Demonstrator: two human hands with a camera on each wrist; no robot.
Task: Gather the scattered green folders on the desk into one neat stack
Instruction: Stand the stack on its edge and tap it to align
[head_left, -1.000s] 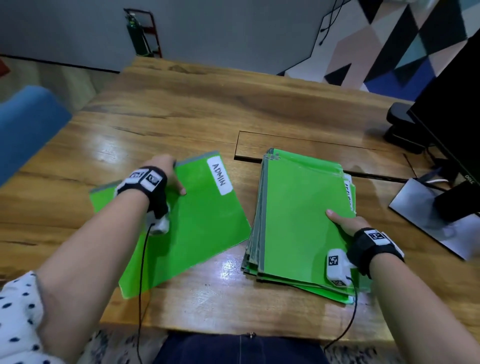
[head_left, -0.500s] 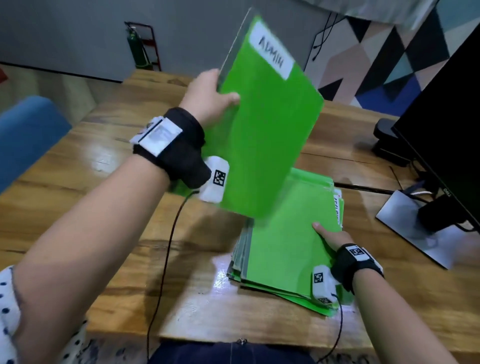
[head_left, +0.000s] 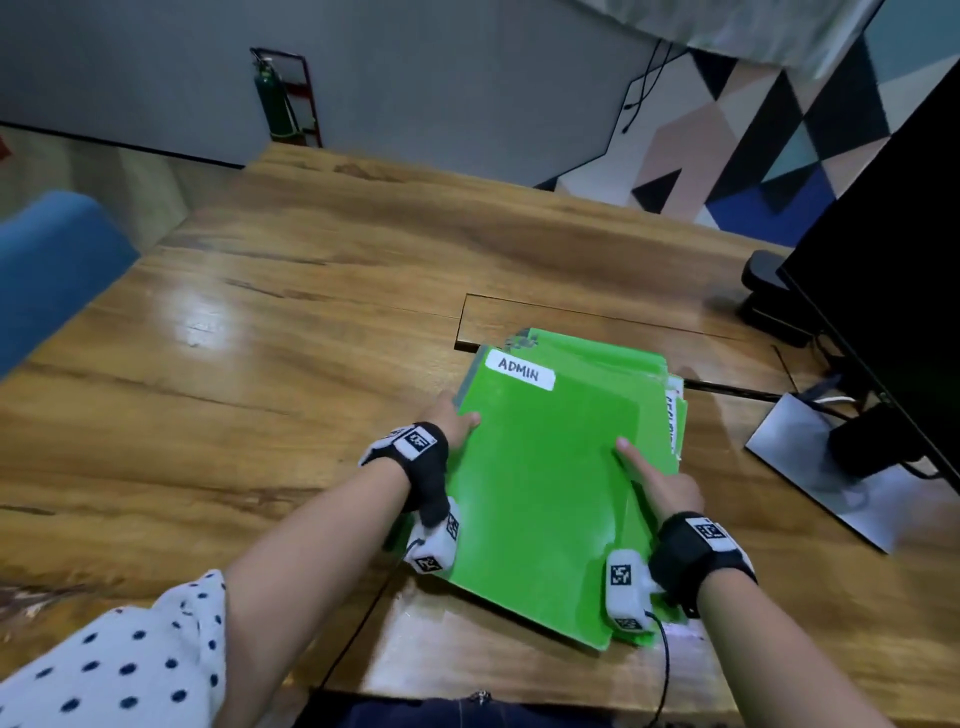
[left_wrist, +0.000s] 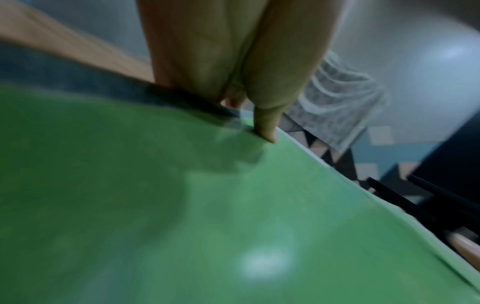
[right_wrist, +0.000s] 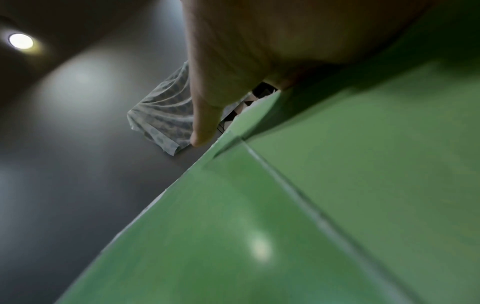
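Observation:
A green folder labelled ADMIN (head_left: 540, 467) lies on top of the stack of green folders (head_left: 613, 358), skewed a little so the lower ones show at the far and right edges. My left hand (head_left: 452, 418) grips its left edge, thumb on top and fingers hidden behind the edge; the left wrist view shows the thumb (left_wrist: 267, 127) pressing the green cover (left_wrist: 207, 205). My right hand (head_left: 660, 483) holds the stack's right edge, its thumb lying straight over the ADMIN folder and its fingers hidden. In the right wrist view the thumb (right_wrist: 205, 123) hovers over the green covers (right_wrist: 233, 236).
The wooden desk (head_left: 260, 364) has a cable-cover panel (head_left: 571, 317) just behind the stack. A black monitor (head_left: 883, 260) on a grey base (head_left: 810, 467) stands close on the right. A blue chair (head_left: 52, 270) is at the left edge.
My left hand lifted the ADMIN folder off the desk at the left, swung it over and laid it on the stack. My right thumb now lies on top of it.

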